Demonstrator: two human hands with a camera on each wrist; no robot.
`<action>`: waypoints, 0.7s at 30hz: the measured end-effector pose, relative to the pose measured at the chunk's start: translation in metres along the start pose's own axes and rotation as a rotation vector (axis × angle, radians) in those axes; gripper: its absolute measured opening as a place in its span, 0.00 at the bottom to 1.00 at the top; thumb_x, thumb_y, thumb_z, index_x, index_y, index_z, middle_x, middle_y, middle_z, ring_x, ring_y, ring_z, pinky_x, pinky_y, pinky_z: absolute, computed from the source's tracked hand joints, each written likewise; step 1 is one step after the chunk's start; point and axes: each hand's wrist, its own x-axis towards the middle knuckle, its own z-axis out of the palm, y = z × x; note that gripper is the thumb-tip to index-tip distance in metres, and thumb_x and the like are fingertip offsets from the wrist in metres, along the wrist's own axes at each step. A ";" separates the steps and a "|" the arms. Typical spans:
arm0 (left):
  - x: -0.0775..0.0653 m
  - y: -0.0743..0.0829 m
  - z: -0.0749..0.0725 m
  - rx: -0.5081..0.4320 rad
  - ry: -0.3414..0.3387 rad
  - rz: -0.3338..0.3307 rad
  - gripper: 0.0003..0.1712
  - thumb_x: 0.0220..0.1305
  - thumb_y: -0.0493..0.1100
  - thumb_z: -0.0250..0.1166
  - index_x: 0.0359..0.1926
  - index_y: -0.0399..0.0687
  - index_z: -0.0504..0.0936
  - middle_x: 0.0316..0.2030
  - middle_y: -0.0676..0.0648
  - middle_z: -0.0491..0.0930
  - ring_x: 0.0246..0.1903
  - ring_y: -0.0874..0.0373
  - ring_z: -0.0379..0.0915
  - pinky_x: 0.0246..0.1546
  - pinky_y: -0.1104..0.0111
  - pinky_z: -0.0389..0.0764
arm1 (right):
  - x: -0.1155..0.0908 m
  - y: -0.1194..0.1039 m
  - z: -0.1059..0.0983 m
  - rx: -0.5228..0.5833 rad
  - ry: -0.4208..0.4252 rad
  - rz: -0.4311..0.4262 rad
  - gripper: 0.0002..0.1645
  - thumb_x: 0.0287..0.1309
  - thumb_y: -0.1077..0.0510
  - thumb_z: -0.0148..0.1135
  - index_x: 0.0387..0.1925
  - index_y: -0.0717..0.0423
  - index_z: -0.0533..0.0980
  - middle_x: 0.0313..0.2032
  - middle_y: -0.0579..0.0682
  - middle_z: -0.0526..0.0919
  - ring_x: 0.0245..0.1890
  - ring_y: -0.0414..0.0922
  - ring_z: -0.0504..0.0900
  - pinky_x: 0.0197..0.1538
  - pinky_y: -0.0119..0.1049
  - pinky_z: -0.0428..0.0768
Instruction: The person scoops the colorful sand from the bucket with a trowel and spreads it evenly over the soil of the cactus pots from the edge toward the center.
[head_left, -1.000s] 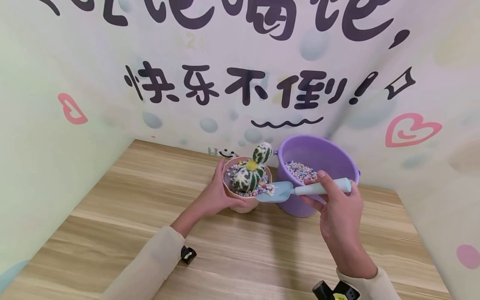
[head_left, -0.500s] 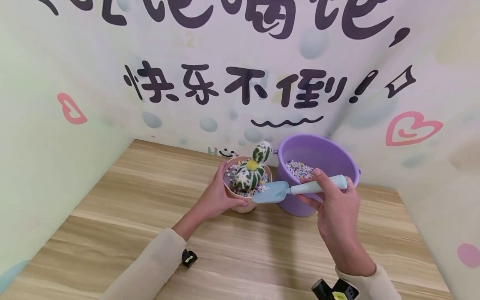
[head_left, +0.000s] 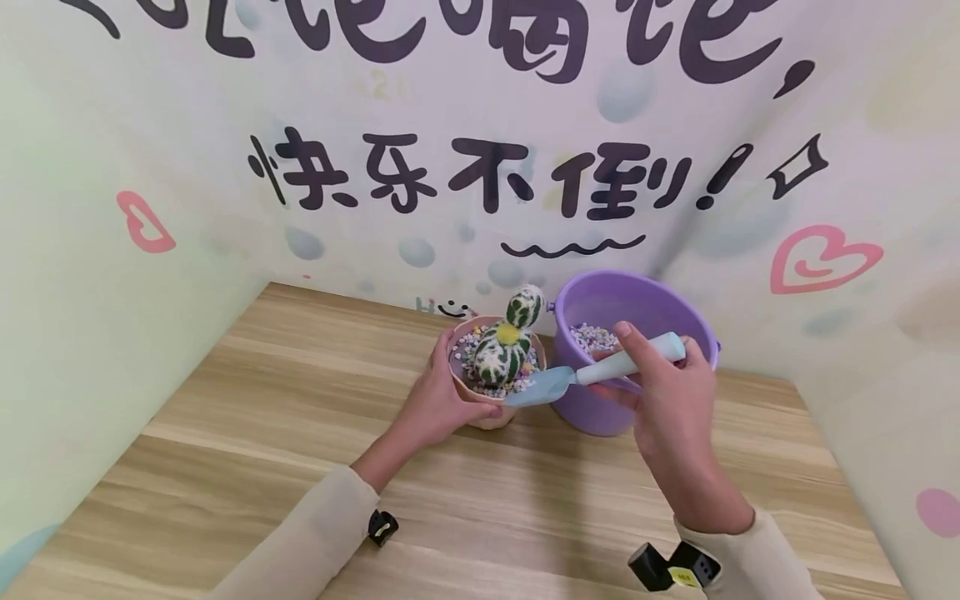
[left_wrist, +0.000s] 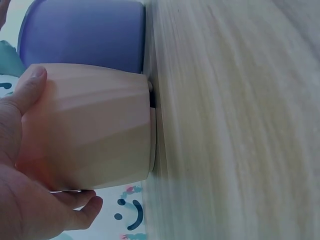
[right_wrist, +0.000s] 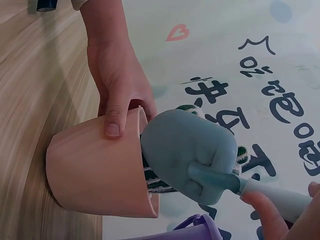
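Note:
A pink flowerpot [head_left: 491, 419] stands upright on the table, holding a green-and-white cactus [head_left: 501, 354] among small coloured pebbles. My left hand [head_left: 438, 398] grips the pot from its left side; in the left wrist view the thumb [left_wrist: 31, 90] lies on one side and the fingers curl round the other. My right hand [head_left: 678, 408] grips the handle of a light blue trowel [head_left: 542, 387]. Its blade slopes down to the left, with the tip over the pot's right front rim. In the right wrist view the blade's underside hides much of the cactus.
Just right of the pot is a purple bucket [head_left: 588, 412] with similar pebbles [head_left: 592, 337] inside. A printed cloth backdrop [head_left: 375, 183] rises behind the wooden table [head_left: 262, 400] and along both sides.
The trowel has shifted slightly left and tilted, its handle end higher and its blade tip lower. Most pebbles seen on the blade earlier have slid off into the pot. The left hand still holds the pot.

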 end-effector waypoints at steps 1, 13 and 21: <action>-0.001 0.000 0.000 0.002 0.004 -0.003 0.74 0.33 0.55 0.84 0.75 0.57 0.44 0.69 0.42 0.60 0.66 0.44 0.62 0.64 0.48 0.67 | 0.001 0.000 0.001 -0.005 -0.001 0.003 0.28 0.48 0.54 0.76 0.36 0.56 0.64 0.26 0.51 0.86 0.27 0.49 0.88 0.29 0.49 0.84; -0.001 0.002 0.000 0.033 0.010 -0.012 0.74 0.33 0.54 0.84 0.75 0.54 0.43 0.69 0.40 0.60 0.65 0.42 0.62 0.64 0.48 0.66 | 0.014 0.007 0.002 0.015 0.019 0.008 0.31 0.44 0.52 0.78 0.31 0.56 0.61 0.22 0.50 0.83 0.24 0.49 0.87 0.23 0.48 0.83; 0.004 -0.001 -0.010 -0.030 -0.080 0.014 0.76 0.35 0.54 0.83 0.76 0.57 0.39 0.71 0.41 0.56 0.67 0.43 0.59 0.66 0.49 0.64 | 0.021 0.000 -0.007 0.045 0.030 0.012 0.31 0.46 0.51 0.77 0.46 0.58 0.69 0.24 0.52 0.84 0.26 0.49 0.87 0.26 0.48 0.84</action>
